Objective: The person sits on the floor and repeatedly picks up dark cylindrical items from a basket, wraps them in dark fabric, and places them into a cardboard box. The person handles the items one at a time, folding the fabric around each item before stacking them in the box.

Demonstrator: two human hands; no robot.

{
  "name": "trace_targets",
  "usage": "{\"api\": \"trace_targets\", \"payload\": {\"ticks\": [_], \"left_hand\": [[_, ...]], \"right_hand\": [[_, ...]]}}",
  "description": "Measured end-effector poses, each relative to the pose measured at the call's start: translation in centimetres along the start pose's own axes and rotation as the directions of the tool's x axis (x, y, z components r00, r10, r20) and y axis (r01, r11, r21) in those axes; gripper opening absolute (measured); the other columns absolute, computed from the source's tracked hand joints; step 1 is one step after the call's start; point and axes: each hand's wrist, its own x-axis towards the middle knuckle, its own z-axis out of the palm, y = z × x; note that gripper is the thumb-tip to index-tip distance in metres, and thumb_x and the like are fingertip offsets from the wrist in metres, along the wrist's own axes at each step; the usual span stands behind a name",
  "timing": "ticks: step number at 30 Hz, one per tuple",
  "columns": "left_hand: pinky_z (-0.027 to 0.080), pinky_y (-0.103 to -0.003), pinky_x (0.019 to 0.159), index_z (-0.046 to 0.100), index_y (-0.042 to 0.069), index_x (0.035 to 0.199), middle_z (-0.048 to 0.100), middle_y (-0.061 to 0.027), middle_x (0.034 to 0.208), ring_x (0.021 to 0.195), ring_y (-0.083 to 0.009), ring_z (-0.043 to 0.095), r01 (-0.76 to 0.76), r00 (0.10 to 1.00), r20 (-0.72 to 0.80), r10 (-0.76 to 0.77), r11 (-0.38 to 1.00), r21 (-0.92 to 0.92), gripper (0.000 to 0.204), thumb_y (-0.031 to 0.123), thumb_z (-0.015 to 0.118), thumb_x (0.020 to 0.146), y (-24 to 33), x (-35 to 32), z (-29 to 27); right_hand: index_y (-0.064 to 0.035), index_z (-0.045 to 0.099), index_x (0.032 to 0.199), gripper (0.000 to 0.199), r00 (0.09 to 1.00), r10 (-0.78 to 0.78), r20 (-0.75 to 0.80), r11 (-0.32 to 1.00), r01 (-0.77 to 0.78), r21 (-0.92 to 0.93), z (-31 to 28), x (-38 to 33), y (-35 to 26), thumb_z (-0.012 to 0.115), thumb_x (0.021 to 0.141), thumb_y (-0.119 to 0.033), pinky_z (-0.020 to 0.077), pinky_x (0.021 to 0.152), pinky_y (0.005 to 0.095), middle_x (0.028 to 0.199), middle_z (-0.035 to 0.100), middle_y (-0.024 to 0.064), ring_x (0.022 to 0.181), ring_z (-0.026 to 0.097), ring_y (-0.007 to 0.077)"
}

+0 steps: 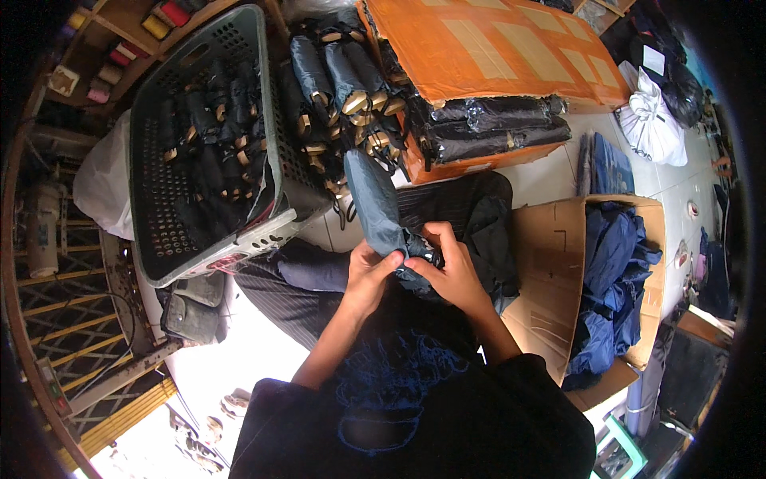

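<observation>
A folded grey-blue umbrella (372,195) in a fabric cover slants up and away over my lap. My left hand (367,275) grips its near end from the left, thumb pressed on the fabric. From the right, my right hand (451,267) pinches the dark, bunched edge at that same end, its thumb close to the left one. The umbrella's inner parts there are mostly hidden by the fingers. Beyond it lies a pile of similar folded umbrellas (345,76) with pale wooden-looking handle ends.
To the left, a grey perforated plastic basket (279,188) holds more dark folded umbrellas. An orange-taped cardboard box (511,56) with black wrapped bundles stands ahead. At right, an open cardboard box (546,275) contains navy fabric (610,279). Thread spools (163,20) fill a shelf, far left.
</observation>
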Motion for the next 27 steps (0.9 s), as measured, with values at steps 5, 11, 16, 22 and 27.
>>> {"api": "trace_targets", "payload": {"ticks": [5, 11, 16, 22, 27], "left_hand": [[0.041, -0.033, 0.096, 0.043, 0.002, 0.127, 0.056, -0.0074, 0.117, 0.109, -0.017, 0.054, -0.145, 0.985, -0.092, 0.147, 0.989, 0.027, 0.055, 0.006, 0.072, 0.081, 1.0, -0.1, 2.5], [0.041, -0.033, 0.096, 0.045, 0.0, 0.127, 0.057, -0.008, 0.118, 0.108, -0.0172, 0.055, -0.051, 0.999, -0.013, 0.051, 0.998, -0.036, 0.051, 0.009, 0.07, 0.083, 1.6, -0.3, 3.1], [0.044, -0.031, 0.091, 0.056, 0.0, 0.114, 0.063, -0.0061, 0.107, 0.1, -0.0146, 0.059, -0.011, 0.996, -0.086, 0.011, 1.0, -0.002, 0.033, 0.007, 0.068, 0.084, 1.4, -0.3, 2.8], [0.046, -0.029, 0.086, 0.058, 0.001, 0.108, 0.065, -0.0047, 0.1, 0.094, -0.0115, 0.06, -0.074, 0.994, -0.068, 0.084, 0.986, 0.147, 0.03, 0.007, 0.071, 0.082, 1.6, -0.4, 2.9], [0.046, -0.028, 0.085, 0.056, 0.0, 0.111, 0.064, -0.0047, 0.102, 0.094, -0.0115, 0.059, -0.063, 0.994, -0.073, 0.082, 0.971, 0.23, 0.034, 0.01, 0.072, 0.082, 1.9, -0.8, 3.3]], "right_hand": [[-0.0005, 0.045, 0.109, 0.049, 0.997, -0.07, -0.016, 0.997, 0.071, 0.013, 0.1, 0.4, 0.2, 0.075, 0.08, -0.027, 0.0489, 0.069, 0.0373, 0.091, 0.062, 0.02, 0.084, 0.065, 0.0322], [0.0001, 0.046, 0.1, 0.047, 0.999, -0.038, 0.013, 0.999, 0.038, 0.014, -0.2, 0.5, -0.2, 0.075, 0.08, -0.031, 0.0465, 0.064, 0.0354, 0.083, 0.06, 0.0178, 0.074, 0.063, 0.028], [0.0003, 0.045, 0.103, 0.04, 0.998, -0.023, 0.055, 0.999, 0.02, 0.047, -0.1, 0.4, -0.2, 0.07, 0.084, -0.024, 0.0466, 0.065, 0.0345, 0.086, 0.061, 0.0179, 0.076, 0.063, 0.0238], [-0.0025, 0.04, 0.114, 0.025, 0.969, 0.195, 0.155, 0.934, -0.231, 0.271, -0.3, -0.1, -0.5, 0.052, 0.093, -0.012, 0.0428, 0.081, 0.0271, 0.099, 0.057, 0.0102, 0.091, 0.054, 0.0139], [0.0, 0.04, 0.121, 0.034, 0.989, 0.143, 0.037, 0.912, -0.146, 0.383, 0.5, -0.6, -0.1, 0.053, 0.092, -0.013, 0.0427, 0.09, 0.0337, 0.113, 0.055, 0.015, 0.106, 0.055, 0.0213]]}}
